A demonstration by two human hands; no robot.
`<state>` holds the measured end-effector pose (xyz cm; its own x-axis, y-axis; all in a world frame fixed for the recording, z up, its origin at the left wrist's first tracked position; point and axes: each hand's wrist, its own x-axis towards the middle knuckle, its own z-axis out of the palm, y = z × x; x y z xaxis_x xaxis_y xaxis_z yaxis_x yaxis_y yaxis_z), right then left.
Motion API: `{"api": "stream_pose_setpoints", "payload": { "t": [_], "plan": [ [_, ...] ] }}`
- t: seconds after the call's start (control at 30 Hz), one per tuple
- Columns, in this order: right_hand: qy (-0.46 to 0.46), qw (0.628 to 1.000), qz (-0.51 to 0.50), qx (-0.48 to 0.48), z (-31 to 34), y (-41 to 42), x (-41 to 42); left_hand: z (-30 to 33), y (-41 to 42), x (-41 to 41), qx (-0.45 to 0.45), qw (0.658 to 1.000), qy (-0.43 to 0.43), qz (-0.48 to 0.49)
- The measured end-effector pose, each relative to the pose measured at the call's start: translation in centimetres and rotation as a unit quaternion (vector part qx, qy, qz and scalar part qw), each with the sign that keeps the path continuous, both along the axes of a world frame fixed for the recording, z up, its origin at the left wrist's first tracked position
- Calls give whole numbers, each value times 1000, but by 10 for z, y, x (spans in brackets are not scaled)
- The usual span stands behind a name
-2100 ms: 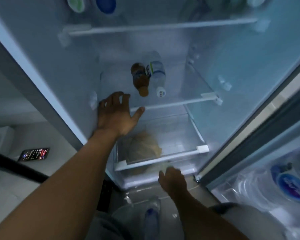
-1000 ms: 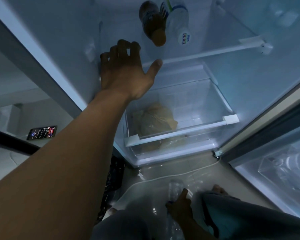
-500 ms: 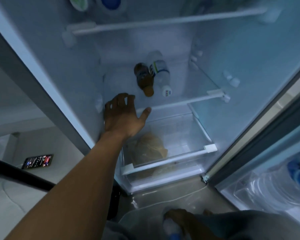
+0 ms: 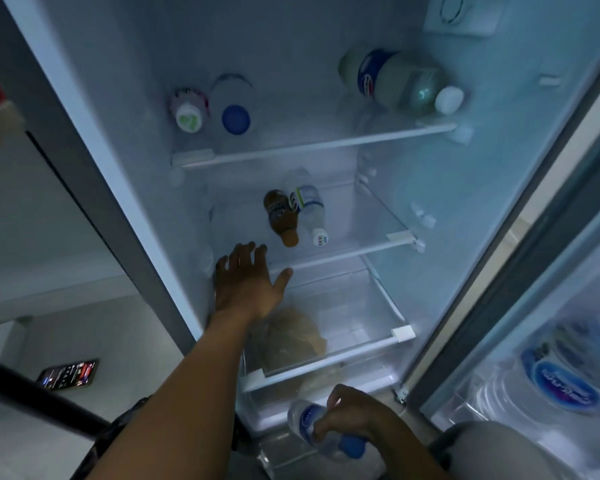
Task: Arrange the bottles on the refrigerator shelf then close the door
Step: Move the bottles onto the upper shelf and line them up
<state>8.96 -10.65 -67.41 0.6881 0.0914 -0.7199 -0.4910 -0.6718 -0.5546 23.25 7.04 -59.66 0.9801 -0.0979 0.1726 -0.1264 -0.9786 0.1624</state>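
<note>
The refrigerator stands open in front of me. On its middle glass shelf (image 4: 378, 216) lie a brown bottle (image 4: 280, 216) and a clear water bottle (image 4: 309, 209), side by side with their caps toward me. My left hand (image 4: 248, 285) rests flat with spread fingers at the front left edge of that shelf, holding nothing. Low in the view, my right hand (image 4: 352, 415) grips a clear water bottle with a blue cap (image 4: 312, 426), held on its side below the fridge's bottom edge.
The upper shelf (image 4: 326, 143) carries two small bottles at the left and a large bottle (image 4: 392, 79) lying at the right. A crisper drawer (image 4: 340, 358) holds a brown bag. The open door (image 4: 548, 278) at the right holds large water bottles. A phone (image 4: 68, 374) lies on the floor left.
My right hand has come up from the floor with the blue-capped bottle in it. The view has tilted up and shows the upper shelf. My left hand stays at the shelf edge.
</note>
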Motion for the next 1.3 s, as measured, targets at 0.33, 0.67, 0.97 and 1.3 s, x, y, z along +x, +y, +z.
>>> {"api": "stream_pose_setpoints", "payload": {
  "t": [0.33,0.67,0.97,1.3],
  "plan": [
    [-156,982,-78,-71,61,-15,0,-8,5,-18,0,999,37,-30],
    [-490,836,-242,-48,160,-23,-2,-2,8,-16,-34,998,50,-34],
    [-707,618,-340,50,255,-17,3,1,7,-15,-40,996,75,-25],
    [-780,504,-363,75,287,-7,3,-2,5,-16,-38,997,71,-16]
  ]
}}
